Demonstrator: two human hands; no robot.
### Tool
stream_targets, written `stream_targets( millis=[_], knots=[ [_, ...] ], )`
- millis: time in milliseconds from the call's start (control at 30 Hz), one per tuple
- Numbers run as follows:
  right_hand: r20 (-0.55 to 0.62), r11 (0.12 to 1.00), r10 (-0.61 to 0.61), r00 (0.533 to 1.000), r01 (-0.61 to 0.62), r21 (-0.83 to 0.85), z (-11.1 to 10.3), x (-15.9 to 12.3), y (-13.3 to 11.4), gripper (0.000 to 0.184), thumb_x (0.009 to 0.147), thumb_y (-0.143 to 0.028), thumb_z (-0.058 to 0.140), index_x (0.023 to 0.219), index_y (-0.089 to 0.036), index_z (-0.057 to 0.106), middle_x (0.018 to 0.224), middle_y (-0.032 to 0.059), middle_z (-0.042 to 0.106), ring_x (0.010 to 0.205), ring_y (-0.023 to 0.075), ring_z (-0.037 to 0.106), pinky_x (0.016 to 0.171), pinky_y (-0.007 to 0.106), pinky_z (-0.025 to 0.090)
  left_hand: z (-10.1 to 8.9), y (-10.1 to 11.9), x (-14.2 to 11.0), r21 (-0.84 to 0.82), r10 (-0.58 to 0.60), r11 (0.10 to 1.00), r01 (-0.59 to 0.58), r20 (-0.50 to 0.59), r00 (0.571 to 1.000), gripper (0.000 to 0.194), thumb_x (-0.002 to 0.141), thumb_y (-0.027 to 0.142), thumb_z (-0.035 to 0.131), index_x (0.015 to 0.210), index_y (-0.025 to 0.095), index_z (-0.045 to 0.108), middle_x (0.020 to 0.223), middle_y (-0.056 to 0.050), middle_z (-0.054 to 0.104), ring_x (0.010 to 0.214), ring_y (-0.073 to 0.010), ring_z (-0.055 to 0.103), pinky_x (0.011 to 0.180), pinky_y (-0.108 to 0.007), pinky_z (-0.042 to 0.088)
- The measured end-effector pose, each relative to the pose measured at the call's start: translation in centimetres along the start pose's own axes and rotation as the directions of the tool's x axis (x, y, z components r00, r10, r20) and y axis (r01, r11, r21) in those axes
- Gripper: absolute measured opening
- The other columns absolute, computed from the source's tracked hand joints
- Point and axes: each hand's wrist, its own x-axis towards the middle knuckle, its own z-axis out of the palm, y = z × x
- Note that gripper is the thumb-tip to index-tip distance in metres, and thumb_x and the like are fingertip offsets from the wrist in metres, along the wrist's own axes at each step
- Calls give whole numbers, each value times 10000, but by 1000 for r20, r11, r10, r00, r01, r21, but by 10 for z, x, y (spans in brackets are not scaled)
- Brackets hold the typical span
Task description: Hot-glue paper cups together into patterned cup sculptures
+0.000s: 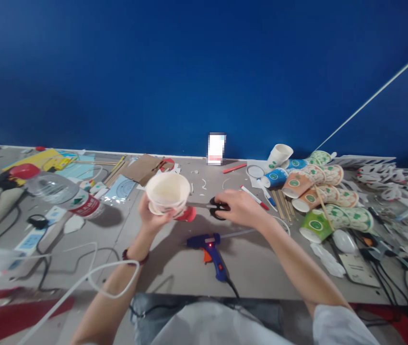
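Observation:
My left hand point(150, 215) is wrapped round a white paper cup point(169, 203), its open mouth tilted up toward me. A red piece point(188, 214) shows just under and to the right of the cup; whether it is attached I cannot tell. My right hand point(238, 207) has its fingers on the black handles of a pair of scissors point(218, 214), whose blades point left toward the cup. Nearer to me lies a blue glue gun point(211, 244) with an orange trigger, a lit red light and a glue stick out of its back.
On the left are a plastic bottle point(69, 194) with a red cap, a power strip point(33, 242) and a looping white cord point(96, 273). Several patterned paper cups point(315, 225), wooden sticks point(285, 205) and markers point(256, 196) lie right. A blurred bright screen point(215, 148) stands against the blue wall.

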Motion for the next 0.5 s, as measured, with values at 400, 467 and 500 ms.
stream_targets(
  millis=[400,467,500],
  knots=[
    [-128,975,213,969,-219,-31,19,16,54,191,841,-359,648,768,-185,672,905,43,665,745,155,577,592,252,307,13,4,20,-382,-235,887,259,110,966,741,634,679,730,1193,216,580,1029,-117,717,860,-295,721,779,-454,605],
    [-97,964,242,965,-251,-86,29,18,54,193,841,-354,649,769,-177,668,932,53,650,742,154,573,574,254,287,12,3,18,-378,-225,891,250,110,968,704,637,639,752,1173,217,578,1058,-112,708,861,-288,720,770,-431,604],
    [-74,957,268,961,-275,-98,32,19,54,186,838,-349,651,773,-176,664,919,53,647,741,156,571,571,255,281,10,2,18,-360,-210,905,227,87,974,689,633,621,765,1159,218,579,1077,-107,701,883,-282,715,773,-412,601]
  ],
)
